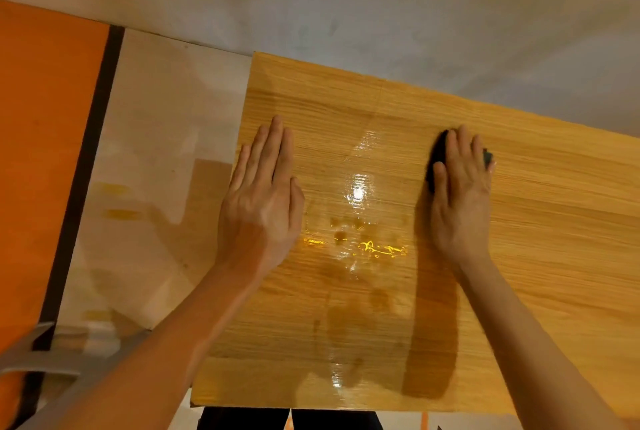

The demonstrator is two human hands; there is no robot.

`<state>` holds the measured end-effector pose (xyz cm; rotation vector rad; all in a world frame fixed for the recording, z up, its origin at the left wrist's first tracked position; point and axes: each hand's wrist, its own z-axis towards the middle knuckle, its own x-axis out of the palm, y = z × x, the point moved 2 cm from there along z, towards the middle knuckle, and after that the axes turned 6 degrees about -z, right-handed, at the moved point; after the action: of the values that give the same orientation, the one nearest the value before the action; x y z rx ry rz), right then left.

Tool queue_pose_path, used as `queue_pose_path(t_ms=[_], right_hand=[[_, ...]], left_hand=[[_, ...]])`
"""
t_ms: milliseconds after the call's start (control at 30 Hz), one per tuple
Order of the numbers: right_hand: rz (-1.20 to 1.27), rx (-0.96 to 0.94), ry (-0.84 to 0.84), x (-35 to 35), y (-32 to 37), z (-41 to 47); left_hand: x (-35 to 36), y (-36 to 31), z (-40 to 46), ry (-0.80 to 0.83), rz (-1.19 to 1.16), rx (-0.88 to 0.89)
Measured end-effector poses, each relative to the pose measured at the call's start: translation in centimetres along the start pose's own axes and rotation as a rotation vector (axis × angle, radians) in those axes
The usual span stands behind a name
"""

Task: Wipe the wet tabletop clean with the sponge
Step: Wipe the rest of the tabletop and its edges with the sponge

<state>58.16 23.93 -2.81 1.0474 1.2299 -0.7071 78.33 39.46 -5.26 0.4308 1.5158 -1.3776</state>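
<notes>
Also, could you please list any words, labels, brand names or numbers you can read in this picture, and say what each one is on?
There is no readable text in this view.
The wooden tabletop shows only grain and wet patches.
The dark sponge under the right hand shows no label or brand.
The left hand lies flat on bare wood.
The orange panel bears no marking.
</notes>
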Motion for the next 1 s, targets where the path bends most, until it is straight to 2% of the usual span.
queue_pose_path(t_ms=[67, 100, 200, 267, 333, 400, 467, 533, 567, 633, 700, 800, 867, 933, 1000], right_hand=[[-0.011, 0.065, -0.044, 0.9, 2.7, -1.0], [-0.009, 0.036, -0.052, 1.5, 5.0, -1.6], [0.035, -0.173, -0.003, 3.5, 11.8, -4.0], [0.056, -0.329, 0.055, 3.3, 12.3, -4.5], [0.013, -0.425, 0.089, 2.3, 9.1, -4.2], [-0.026, -0.332, 0.051, 1.0, 3.9, -4.5], [-0.034, -0.107, -0.004, 0.0, -0.6, -5.0], [-0.013, 0.077, -0.058, 0.1, -1.0, -5.7], [0.003, 0.109, -0.077, 0.5, 0.5, -5.8], [0.036, 0.032, -0.073, 1.6, 5.1, -6.4], [0.046, -0.166, -0.015, 2.6, 9.3, -7.7], [0.023, -0.421, 0.084, 2.2, 8.5, -7.9], [0.019, -0.397, 0.077, 1.1, 4.9, -6.8], [0.059, -0.227, 0.049, 0.1, 1.9, -5.3], [0.113, -0.09, 0.029, 0.1, 2.0, -4.2]], left_hand=[[0.0, 0.0, 0.1, -0.002, 0.006, 0.006], [0.0, 0.0, 0.1, -0.004, 0.016, 0.007], [0.0, 0.1, 0.2, -0.01, 0.044, 0.004], [0.0, 0.0, 0.3, 0.001, 0.043, 0.008], [0.1, 0.0, 0.4, 0.022, 0.037, 0.01], [0.1, 0.1, 0.4, 0.039, 0.015, 0.001], [0.0, 0.2, 0.3, 0.043, 0.01, -0.009], [-0.1, 0.1, 0.3, 0.026, 0.009, -0.001], [-0.2, 0.0, 0.3, 0.011, 0.008, 0.011], [-0.2, 0.0, 0.1, -0.011, 0.015, 0.03], [0.0, 0.0, 0.0, -0.021, 0.033, 0.021], [0.0, 0.3, -0.1, 0.002, 0.025, 0.03], [-0.4, 0.2, -0.5, 0.035, 0.01, 0.067], [-1.2, -0.4, -1.9, 0.069, 0.005, 0.091], [-2.0, -1.1, -4.2, 0.123, -0.008, 0.042]])
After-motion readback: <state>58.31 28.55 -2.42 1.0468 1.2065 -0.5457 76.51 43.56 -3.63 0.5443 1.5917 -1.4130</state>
